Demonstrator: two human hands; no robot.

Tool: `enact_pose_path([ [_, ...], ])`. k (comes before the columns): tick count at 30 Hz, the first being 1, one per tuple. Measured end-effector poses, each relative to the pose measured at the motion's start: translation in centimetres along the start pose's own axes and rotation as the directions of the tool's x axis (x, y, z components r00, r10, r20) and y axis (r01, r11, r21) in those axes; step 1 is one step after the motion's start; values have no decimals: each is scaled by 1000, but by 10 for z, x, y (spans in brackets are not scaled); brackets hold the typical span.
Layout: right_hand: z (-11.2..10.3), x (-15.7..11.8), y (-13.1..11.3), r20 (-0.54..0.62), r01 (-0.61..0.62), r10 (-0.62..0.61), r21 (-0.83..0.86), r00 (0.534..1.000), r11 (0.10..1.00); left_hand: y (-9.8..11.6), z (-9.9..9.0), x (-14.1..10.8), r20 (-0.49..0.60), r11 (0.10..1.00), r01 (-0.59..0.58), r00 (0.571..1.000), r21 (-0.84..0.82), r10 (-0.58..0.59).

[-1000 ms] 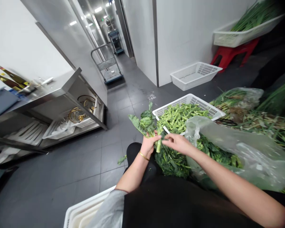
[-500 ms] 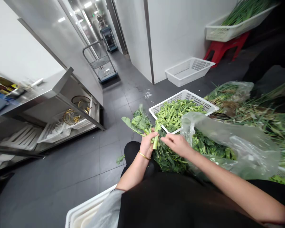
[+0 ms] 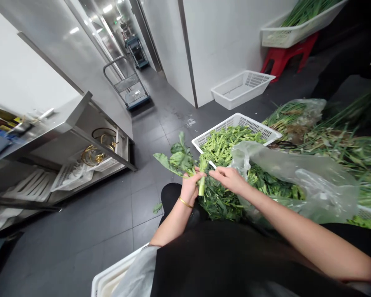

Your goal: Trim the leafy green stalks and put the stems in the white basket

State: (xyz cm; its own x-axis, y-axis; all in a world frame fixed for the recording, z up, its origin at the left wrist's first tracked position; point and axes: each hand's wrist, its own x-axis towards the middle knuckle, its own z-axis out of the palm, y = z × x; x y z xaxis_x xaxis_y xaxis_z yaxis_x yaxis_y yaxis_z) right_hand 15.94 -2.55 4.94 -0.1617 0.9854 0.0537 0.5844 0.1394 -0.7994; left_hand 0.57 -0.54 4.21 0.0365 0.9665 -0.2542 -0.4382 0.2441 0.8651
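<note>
My left hand (image 3: 191, 186), with a gold bangle at the wrist, is closed round a leafy Chinese broccoli stalk (image 3: 201, 186). Its thick cut end points down and its broad leaves spread to the left. Close by on the right, my right hand (image 3: 231, 180) is closed, its fingertips near the stem; what they pinch, if anything, is hidden. Just beyond my hands, a white basket (image 3: 273, 135) holds many trimmed green stems (image 3: 224, 142). Dark leafy greens (image 3: 221, 204) are heaped below my right hand, beside a clear plastic bag (image 3: 324, 181) with more greens.
Spring onions (image 3: 289, 115) lie on the floor at right. Near the wall are a white basket (image 3: 241, 93) and a red stool (image 3: 287, 60) bearing another basket. A steel table (image 3: 77, 109) stands left, a trolley (image 3: 136, 97) behind. At far right is another person's dark-clothed leg (image 3: 334, 72).
My right hand has shifted slightly up, with its fingertips closer to the stem. The left hand still holds the stalk. The whole view has shifted a little.
</note>
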Motion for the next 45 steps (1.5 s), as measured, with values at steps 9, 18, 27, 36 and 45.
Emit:
enact_pose_path([
  [9,4,-7,5,-264,346,-499,-463,825,816,-21,17,-22,142,992,124,982,-16,-121],
  [18,12,-31,17,71,200,-205,74,976,977,7,2,-1,141,962,202,974,-184,-177],
  [27,9,17,34,69,-241,308,788,949,567,-29,2,-12,186,991,119,974,59,-128],
  [36,-49,73,66,120,-318,373,784,920,533,-29,-13,10,37,997,74,997,-20,-74],
  [45,4,55,45,245,-369,293,770,924,520,-26,24,37,28,995,-26,999,93,23],
])
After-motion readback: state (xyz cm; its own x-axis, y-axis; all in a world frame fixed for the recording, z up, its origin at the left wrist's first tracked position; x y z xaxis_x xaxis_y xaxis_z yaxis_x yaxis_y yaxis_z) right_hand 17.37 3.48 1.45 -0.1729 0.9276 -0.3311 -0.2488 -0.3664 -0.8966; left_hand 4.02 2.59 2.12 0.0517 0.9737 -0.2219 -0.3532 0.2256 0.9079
